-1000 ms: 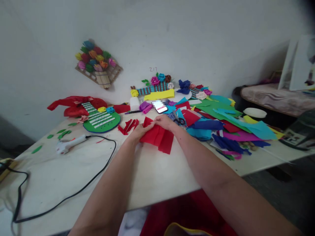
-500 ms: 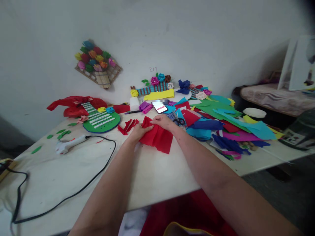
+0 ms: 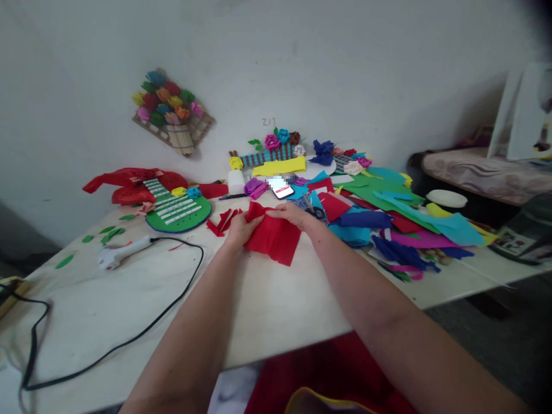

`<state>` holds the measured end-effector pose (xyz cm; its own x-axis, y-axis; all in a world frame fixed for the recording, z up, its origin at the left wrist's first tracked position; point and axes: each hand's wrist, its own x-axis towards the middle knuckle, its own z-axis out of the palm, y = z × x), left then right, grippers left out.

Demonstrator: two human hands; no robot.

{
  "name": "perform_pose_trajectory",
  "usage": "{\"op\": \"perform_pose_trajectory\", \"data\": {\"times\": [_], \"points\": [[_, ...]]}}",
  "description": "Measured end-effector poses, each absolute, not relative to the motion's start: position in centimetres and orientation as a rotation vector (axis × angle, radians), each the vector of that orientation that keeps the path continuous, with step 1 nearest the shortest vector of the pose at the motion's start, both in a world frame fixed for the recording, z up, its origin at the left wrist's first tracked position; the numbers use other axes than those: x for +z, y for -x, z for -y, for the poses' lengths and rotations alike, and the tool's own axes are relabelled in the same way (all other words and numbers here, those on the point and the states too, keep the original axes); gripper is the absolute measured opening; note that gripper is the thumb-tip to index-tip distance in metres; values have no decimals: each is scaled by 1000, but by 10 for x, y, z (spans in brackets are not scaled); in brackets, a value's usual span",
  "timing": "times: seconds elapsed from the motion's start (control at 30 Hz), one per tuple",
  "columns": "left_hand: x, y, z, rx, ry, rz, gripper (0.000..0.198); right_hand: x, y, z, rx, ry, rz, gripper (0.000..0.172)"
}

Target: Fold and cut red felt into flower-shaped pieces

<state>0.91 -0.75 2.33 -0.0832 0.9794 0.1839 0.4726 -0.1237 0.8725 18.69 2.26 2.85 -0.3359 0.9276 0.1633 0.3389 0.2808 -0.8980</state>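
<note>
Lower right corner of the red sheet (image 3: pixel 272 237) has swung a little toward the left grip since the earlier frames, and its right side hangs closer in under the right grip (image 3: pixel 294 214). We see the left grip (image 3: pixel 240 231) drawn slightly away as well, so a short stretch of the upper edge now lies bare between the two thumbs, where a second ago they nearly met.

Both grips are pinching that sheet near its top edge, thumbs on the near face; the fingers behind it are hidden from us. The sheet hangs between and just below the grips, over the tabletop (image 3: pixel 263 313), with an upper corner standing up beside the left thumb. We cannot tell whether its lower edge touches down. To us the change reads as a re-set of the hold, with the work in hand at the top edge, perhaps a fold or gather; the lower part looks loose and may crease.

Red scraps (image 3: pixel 221 224) lie just left of the left grip. Beyond both grips rests the phone (image 3: pixel 283 191), and the scissors (image 3: pixel 318 213) lie just past the right grip, neither in use.
</note>
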Motion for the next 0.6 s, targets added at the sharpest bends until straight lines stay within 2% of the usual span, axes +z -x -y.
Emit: {"op": "perform_pose_trajectory", "data": {"times": [0.1,0.23,0.47,0.6], "points": [[21,-7,4,1161,-1687,-1661,45,31,-188,-22,1269,1151,1789,36],[14,-4,-4,1176,-1781,-1757,48,31,-187,-24,1417,1140,1711,37],[16,-6,-2,1049,-1995,-1929,42,33,-191,-26,1509,1168,1723,38],[19,-5,1,1025,-2040,-2011,42,32,-197,-31,1448,1208,1822,32]]}}
